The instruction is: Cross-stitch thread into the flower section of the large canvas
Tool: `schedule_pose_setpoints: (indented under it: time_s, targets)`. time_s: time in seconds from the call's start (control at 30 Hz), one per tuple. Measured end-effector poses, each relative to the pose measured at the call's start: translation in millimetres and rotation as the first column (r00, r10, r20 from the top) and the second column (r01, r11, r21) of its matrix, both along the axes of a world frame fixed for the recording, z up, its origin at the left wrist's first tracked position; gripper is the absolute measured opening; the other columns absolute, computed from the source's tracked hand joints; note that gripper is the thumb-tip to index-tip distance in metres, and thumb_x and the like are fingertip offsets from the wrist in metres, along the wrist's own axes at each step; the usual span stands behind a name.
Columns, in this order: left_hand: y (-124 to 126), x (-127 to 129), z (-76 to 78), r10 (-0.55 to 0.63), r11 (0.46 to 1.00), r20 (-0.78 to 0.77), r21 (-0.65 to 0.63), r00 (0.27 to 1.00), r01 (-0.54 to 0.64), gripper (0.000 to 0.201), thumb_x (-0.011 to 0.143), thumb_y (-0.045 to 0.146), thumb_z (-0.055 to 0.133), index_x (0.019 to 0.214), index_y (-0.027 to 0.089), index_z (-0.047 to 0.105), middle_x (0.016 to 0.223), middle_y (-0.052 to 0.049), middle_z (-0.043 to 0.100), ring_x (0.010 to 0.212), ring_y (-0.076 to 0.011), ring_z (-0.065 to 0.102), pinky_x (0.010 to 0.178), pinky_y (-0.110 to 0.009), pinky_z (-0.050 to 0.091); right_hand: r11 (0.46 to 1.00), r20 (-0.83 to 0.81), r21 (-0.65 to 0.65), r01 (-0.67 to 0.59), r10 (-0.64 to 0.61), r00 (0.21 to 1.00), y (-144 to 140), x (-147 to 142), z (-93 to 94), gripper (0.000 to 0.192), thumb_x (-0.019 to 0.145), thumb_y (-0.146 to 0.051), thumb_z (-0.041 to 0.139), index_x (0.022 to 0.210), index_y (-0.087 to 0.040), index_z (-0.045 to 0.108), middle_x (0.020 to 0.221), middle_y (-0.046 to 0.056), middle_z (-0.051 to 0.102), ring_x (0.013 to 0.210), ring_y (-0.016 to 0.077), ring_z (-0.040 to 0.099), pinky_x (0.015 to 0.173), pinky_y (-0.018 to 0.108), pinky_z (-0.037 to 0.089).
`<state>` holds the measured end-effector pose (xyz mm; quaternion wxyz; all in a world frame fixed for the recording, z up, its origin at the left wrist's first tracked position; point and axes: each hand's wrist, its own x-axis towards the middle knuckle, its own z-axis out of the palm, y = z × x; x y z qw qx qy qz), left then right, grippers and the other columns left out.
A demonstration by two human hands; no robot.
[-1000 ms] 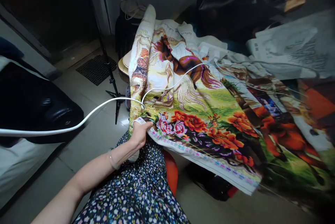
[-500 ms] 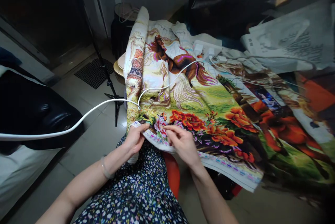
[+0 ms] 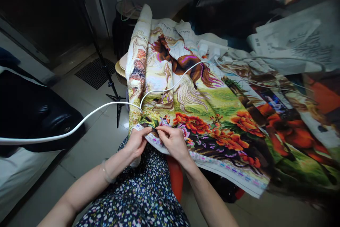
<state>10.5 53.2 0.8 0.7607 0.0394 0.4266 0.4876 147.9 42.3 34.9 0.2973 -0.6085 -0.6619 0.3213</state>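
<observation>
A large cross-stitch cloth (image 3: 202,113) with horses and orange flowers lies spread in front of me, its near edge hanging over my lap. My left hand (image 3: 136,142) grips the cloth's near left corner, thumb on top. My right hand (image 3: 172,141) rests just beside it on the cloth's border, fingertips pinched together at a spot near the left thumb; whether they pinch a needle or only the fabric I cannot tell. A white cable (image 3: 87,117) runs from the left across the cloth toward the back.
A black cushioned seat (image 3: 34,110) sits at the left. A thin black stand (image 3: 110,81) rises from the tiled floor beside a floor mat (image 3: 92,73). Printed paper sheets (image 3: 292,39) and a dark bag (image 3: 231,0) lie behind the cloth. Something red (image 3: 176,181) is under the cloth.
My right hand came into view and then slid left along the cloth's border until its fingertips met the left thumb. The left hand has kept its grip on the corner.
</observation>
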Motion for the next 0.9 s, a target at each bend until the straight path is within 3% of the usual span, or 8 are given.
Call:
schedule_pose_setpoints:
  time_s: [0.27, 0.37, 0.53, 0.9]
  targets:
    - [-3, 3, 3.8, 0.017, 1.0, 0.011, -0.006, 1.0, -0.017, 0.028, 0.051, 0.01, 0.081, 0.075, 0.011, 0.067, 0.07, -0.002, 0.07, 0.063, -0.0127, 0.062, 0.068, -0.026, 0.049, 0.996, 0.219, 0.084, -0.031, 0.012, 0.976, -2, -7, 1.8, 0.023, 0.085, -0.014, 0.049, 0.083, -0.018, 0.072, 0.063, 0.003, 0.07, 0.052, 0.0153, 0.061, 0.055, 0.025, 0.042]
    - [-3, 3, 3.2, 0.017, 1.0, 0.009, -0.008, 1.0, -0.017, 0.026, 0.052, 0.011, 0.081, 0.073, 0.011, 0.067, 0.068, -0.001, 0.068, 0.061, -0.0123, 0.061, 0.066, -0.026, 0.049, 0.997, 0.154, 0.067, -0.026, 0.016, 0.988, -2, -6, -1.3, 0.021, 0.087, -0.016, 0.05, 0.085, -0.018, 0.071, 0.065, 0.002, 0.07, 0.055, 0.0155, 0.062, 0.055, 0.025, 0.044]
    - [-3, 3, 2.9, 0.035, 0.999, -0.014, 0.014, 0.999, -0.035, 0.026, 0.052, 0.013, 0.081, 0.075, 0.011, 0.067, 0.072, -0.003, 0.07, 0.065, -0.0138, 0.062, 0.07, -0.028, 0.05, 0.988, 0.063, 0.131, -0.078, 0.07, 0.996, 3, 5, -8.1, 0.017, 0.086, -0.016, 0.055, 0.084, -0.02, 0.072, 0.083, 0.006, 0.07, 0.078, 0.0187, 0.065, 0.071, 0.029, 0.05]
    - [-3, 5, 2.8, 0.052, 0.998, -0.034, 0.043, 0.998, -0.051, 0.032, 0.051, 0.013, 0.081, 0.081, 0.011, 0.069, 0.075, -0.004, 0.072, 0.069, -0.0173, 0.065, 0.075, -0.033, 0.051, 0.972, -0.091, 0.129, -0.196, 0.209, 0.974, 19, 18, -16.3, 0.019, 0.085, -0.015, 0.056, 0.082, -0.021, 0.074, 0.073, 0.004, 0.064, 0.068, 0.0155, 0.06, 0.062, 0.026, 0.046]
